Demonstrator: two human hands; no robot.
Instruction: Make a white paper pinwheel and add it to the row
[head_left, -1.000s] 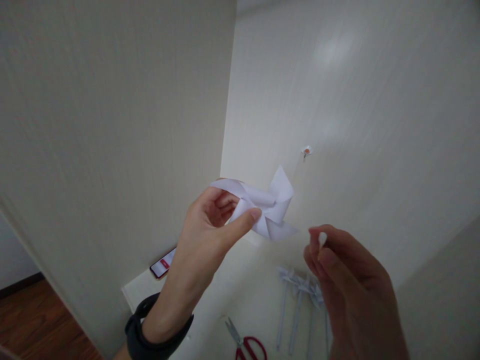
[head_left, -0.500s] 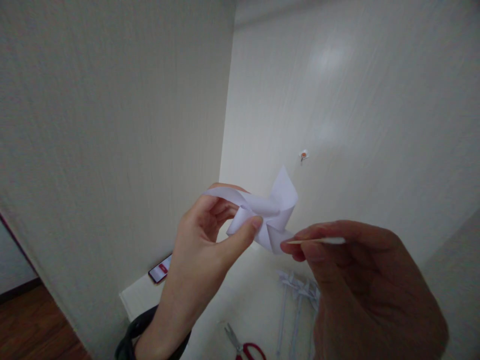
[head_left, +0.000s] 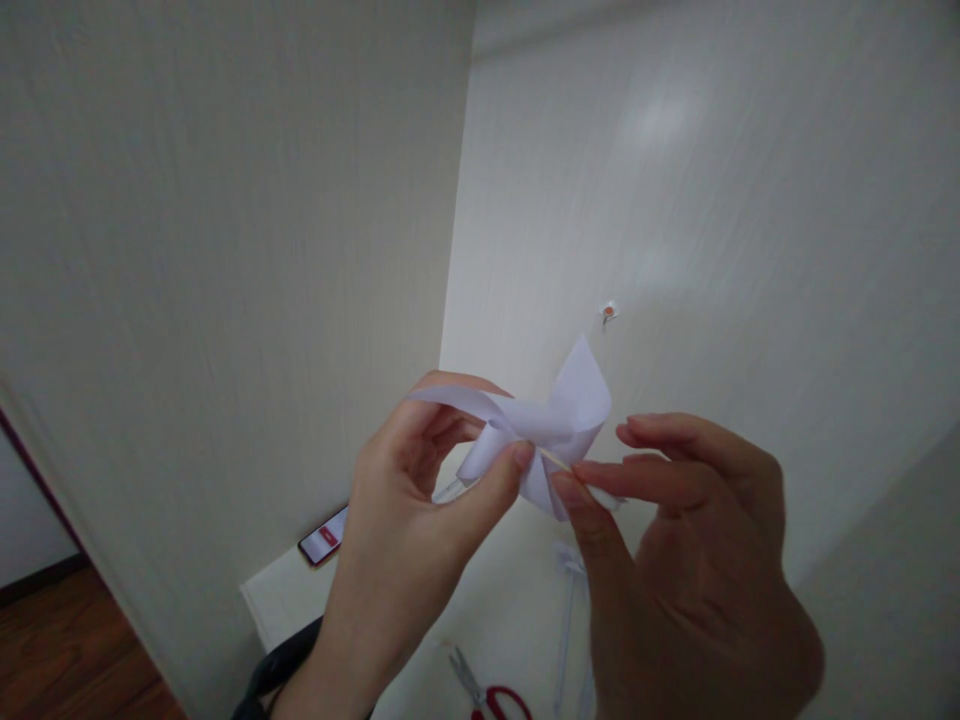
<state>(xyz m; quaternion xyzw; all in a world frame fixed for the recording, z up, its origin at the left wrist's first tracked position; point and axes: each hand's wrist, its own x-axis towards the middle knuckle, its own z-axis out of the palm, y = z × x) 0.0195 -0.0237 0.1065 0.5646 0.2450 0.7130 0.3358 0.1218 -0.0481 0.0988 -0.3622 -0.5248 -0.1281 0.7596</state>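
A white paper pinwheel (head_left: 577, 395) with curled blades is pinched near its centre by my left hand (head_left: 427, 500), thumb in front and fingers behind. Between the thumb and index finger of my right hand (head_left: 675, 540) is a cotton swab (head_left: 553, 459), its white tip toward the right. The swab's thin end meets the pinwheel's middle beside my left thumb. Whether it has gone through the paper cannot be made out.
Red-handled scissors (head_left: 480, 688) lie on the white tabletop (head_left: 480, 590) below my hands. A phone (head_left: 322, 538) rests at the left by the wall. Behind my right hand, thin white sticks (head_left: 564, 640) with folded paper are partly hidden. A small hook (head_left: 608, 312) is on the wall.
My right hand has moved left, bringing the cotton swab's thin end to the pinwheel's centre. The pinwheel has shifted slightly right. More of the sticks on the table are now covered.
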